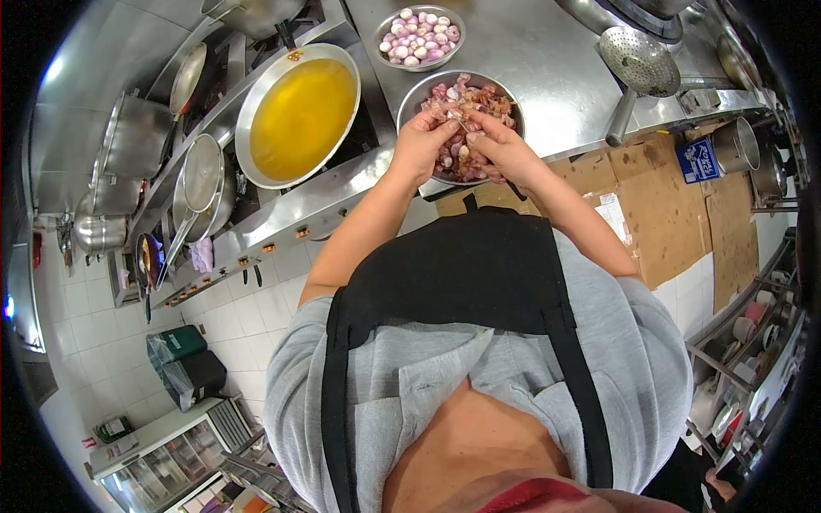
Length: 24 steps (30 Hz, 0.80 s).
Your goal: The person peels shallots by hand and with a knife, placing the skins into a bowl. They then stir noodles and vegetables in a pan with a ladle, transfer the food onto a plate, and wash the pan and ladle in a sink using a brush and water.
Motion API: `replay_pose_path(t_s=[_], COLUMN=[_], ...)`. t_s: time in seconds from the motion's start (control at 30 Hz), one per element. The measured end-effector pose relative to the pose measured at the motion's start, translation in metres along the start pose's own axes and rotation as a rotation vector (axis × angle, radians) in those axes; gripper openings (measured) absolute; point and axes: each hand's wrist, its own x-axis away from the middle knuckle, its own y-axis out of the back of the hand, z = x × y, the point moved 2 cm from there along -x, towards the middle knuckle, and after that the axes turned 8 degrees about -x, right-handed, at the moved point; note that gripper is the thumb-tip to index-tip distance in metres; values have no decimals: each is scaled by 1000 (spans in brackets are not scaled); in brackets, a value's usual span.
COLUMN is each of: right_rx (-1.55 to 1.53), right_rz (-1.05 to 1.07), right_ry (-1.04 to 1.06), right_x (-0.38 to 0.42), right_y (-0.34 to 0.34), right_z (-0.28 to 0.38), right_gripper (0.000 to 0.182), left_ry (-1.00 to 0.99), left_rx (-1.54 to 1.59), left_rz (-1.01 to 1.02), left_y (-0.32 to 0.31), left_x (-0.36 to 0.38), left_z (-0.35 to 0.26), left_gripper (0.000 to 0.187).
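My left hand (420,147) and my right hand (510,152) meet over a steel bowl (404,103) of unpeeled shallots (490,101) and loose reddish skins. Fingers and thumbs of both hands are closed around a small shallot (454,114), mostly covered by the fingertips. A dark, handle-like end (516,191) sticks out below my right hand; what it belongs to is hidden. Just beyond stands a second steel bowl (463,44) with peeled, pale purple shallots (419,36).
Left of the bowls, a wide pan (248,141) of yellow oil sits on the stove (376,167). A perforated ladle (637,64) lies on the steel counter (547,68) at right, its handle over the front edge. Cardboard (676,205) covers the floor at right.
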Motion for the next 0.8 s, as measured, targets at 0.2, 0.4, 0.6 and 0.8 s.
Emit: replay_pose_path(t_s=[0.2, 0.4, 0.6, 0.8], right_rx=[89, 156, 95, 91], right_rz=[56, 109, 27, 89], right_ry=[62, -10, 124, -24], right_x=[4, 12, 14, 9], right_y=[0, 4, -2, 11], right_z=[5, 11, 5, 1], right_gripper=[46, 43, 43, 42], left_ry=[-11, 172, 257, 249], left_rx=[-140, 4, 84, 17], left_rz=[20, 114, 138, 130], left_y=[7, 14, 16, 17], left_x=[1, 5, 4, 5], left_z=[-4, -8, -2, 2], left_gripper=[23, 20, 18, 20])
